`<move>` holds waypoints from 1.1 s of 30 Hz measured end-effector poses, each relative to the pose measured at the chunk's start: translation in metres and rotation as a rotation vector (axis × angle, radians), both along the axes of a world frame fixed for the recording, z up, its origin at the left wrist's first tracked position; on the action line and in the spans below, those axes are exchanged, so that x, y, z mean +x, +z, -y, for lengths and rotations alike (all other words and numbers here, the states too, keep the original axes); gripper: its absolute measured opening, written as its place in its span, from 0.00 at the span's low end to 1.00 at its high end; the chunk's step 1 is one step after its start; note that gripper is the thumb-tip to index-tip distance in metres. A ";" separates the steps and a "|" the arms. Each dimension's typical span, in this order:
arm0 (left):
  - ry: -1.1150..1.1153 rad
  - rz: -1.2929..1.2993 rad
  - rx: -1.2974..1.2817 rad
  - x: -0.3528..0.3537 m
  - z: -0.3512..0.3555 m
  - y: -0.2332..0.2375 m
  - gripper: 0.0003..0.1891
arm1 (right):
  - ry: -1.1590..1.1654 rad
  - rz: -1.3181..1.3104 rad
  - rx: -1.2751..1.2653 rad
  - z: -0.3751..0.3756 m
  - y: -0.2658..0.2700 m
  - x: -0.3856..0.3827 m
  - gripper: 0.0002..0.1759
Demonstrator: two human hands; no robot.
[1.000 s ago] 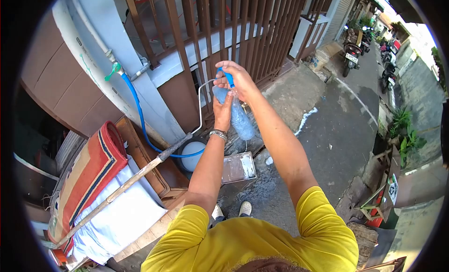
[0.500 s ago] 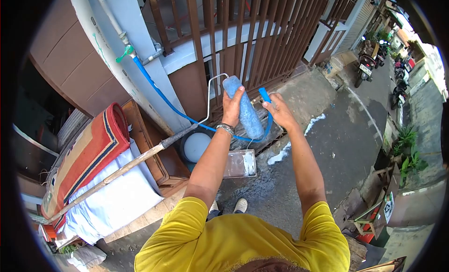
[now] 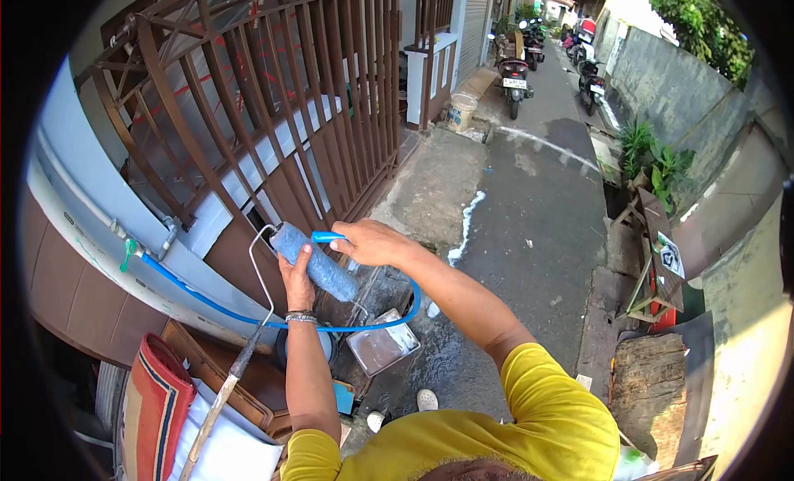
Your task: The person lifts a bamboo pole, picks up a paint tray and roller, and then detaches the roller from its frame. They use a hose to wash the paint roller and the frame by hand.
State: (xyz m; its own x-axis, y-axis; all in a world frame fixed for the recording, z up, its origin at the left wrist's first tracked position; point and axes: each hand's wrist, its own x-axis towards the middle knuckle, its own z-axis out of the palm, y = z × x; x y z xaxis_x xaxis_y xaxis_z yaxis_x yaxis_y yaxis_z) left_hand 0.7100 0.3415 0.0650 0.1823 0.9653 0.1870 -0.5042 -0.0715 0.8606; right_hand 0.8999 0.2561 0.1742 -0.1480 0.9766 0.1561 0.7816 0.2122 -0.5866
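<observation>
My left hand (image 3: 298,274) is wrapped round the lower side of a blue fluffy paint roller (image 3: 318,264). The roller's bent wire frame joins a long pole (image 3: 213,411) that slants down to the lower left. My right hand (image 3: 370,241) grips the free end of a blue hose (image 3: 329,237), which points at the roller's upper end. From a green-handled tap (image 3: 129,253) on the wall, the hose (image 3: 198,296) runs below the roller and loops up on the right. Under my hands a paint tray (image 3: 384,342) with white residue lies on the ground, beside a partly hidden bucket (image 3: 285,349).
A brown metal gate (image 3: 281,100) stands ahead on the left. Parked motorbikes (image 3: 514,80) and a white bucket (image 3: 461,113) are farther up the lane. A rolled red rug (image 3: 157,398) lies at lower left; a wooden bench (image 3: 653,241) stands at the right.
The view has swung toward the lane, shifting the gate and wall left. My right hand has brought the hose end from beside the roller to its upper end. My left hand still holds the roller.
</observation>
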 end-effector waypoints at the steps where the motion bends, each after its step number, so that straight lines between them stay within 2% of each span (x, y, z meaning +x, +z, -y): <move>1: 0.012 0.007 -0.003 0.001 0.004 0.003 0.30 | 0.012 0.023 -0.012 0.000 0.004 -0.005 0.18; 8: 0.043 -0.034 0.025 0.001 0.004 -0.003 0.26 | -0.016 0.045 -0.083 0.012 0.000 -0.023 0.18; 14: 0.104 -0.067 0.028 0.002 0.012 0.002 0.29 | -0.064 0.052 -0.121 0.010 -0.001 -0.032 0.19; 18: 0.130 -0.026 -0.005 0.000 0.002 0.013 0.29 | -0.110 0.138 -0.123 0.004 0.023 -0.043 0.19; 21: 0.149 -0.129 -0.021 0.000 -0.020 0.014 0.28 | -0.105 0.187 -0.083 -0.013 0.028 -0.049 0.19; 26: 0.341 0.010 0.084 0.012 -0.014 0.028 0.22 | -0.130 0.273 -0.078 -0.022 0.046 -0.058 0.19; 29: 0.216 -0.013 0.110 0.006 -0.016 0.023 0.19 | -0.130 0.293 -0.067 -0.025 0.047 -0.056 0.19; 30: 0.290 -0.101 0.123 0.007 -0.027 0.013 0.18 | -0.124 0.292 -0.059 -0.027 0.046 -0.056 0.19; 31: 0.316 -0.146 0.093 0.008 -0.019 0.028 0.16 | -0.138 0.301 -0.061 -0.024 0.048 -0.056 0.19; 33: 0.410 -0.112 0.170 0.015 -0.023 0.029 0.13 | -0.133 0.314 -0.043 -0.021 0.056 -0.061 0.18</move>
State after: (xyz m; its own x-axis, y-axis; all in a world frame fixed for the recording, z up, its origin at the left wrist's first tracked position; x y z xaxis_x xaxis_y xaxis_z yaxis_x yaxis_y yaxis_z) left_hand 0.7252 0.3642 0.0943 -0.1799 0.9195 0.3495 -0.3091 -0.3902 0.8673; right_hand 0.8391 0.2775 0.2302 -0.0527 0.9953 0.0811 0.9446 0.0760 -0.3193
